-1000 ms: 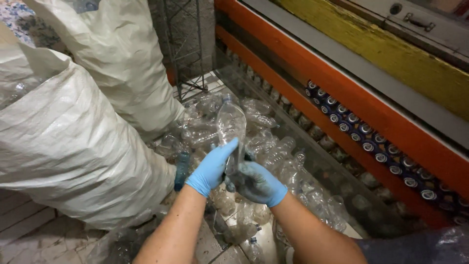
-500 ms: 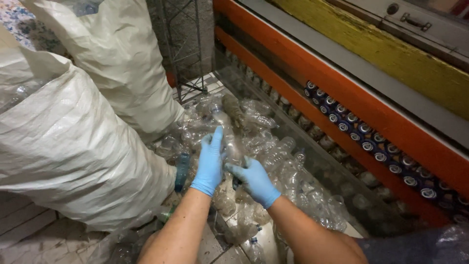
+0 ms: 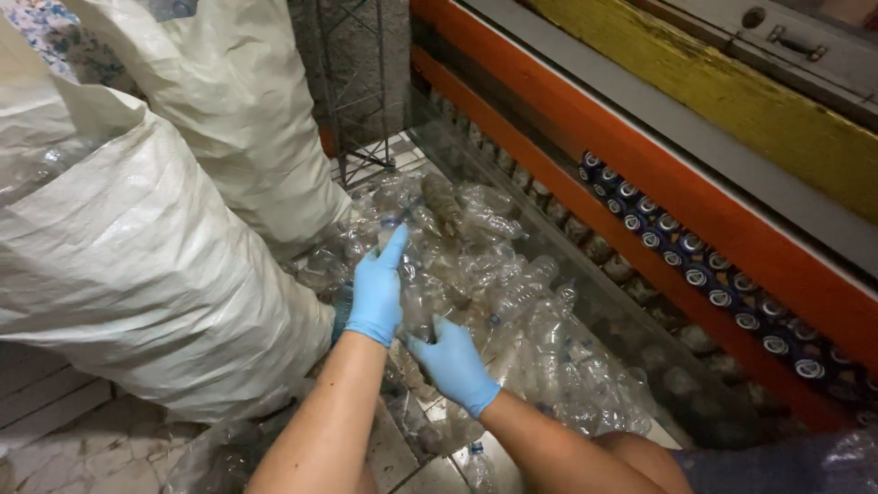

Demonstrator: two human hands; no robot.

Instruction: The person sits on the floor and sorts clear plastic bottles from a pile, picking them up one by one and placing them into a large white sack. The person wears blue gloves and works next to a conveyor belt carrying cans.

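A heap of crushed clear plastic bottles (image 3: 512,302) lies on the floor in front of me. Both my hands wear blue gloves and meet over its near side. My left hand (image 3: 377,293) lies with straight fingers along the side of one clear plastic bottle (image 3: 413,285) that points up and away. My right hand (image 3: 453,366) grips the lower end of the same bottle, thumb towards the left hand. The bottle sits low, in among the heap.
Two bulging white woven sacks (image 3: 137,274) (image 3: 238,110) stand at the left, touching the heap. An orange and grey machine frame (image 3: 695,201) runs along the right, with a row of blue-topped round objects (image 3: 695,265) under it. A metal lattice stand (image 3: 357,82) is behind the heap.
The bottle was held up above the heap a second ago. Both hands have brought it down into the pile, and the left hand has stretched out along it.
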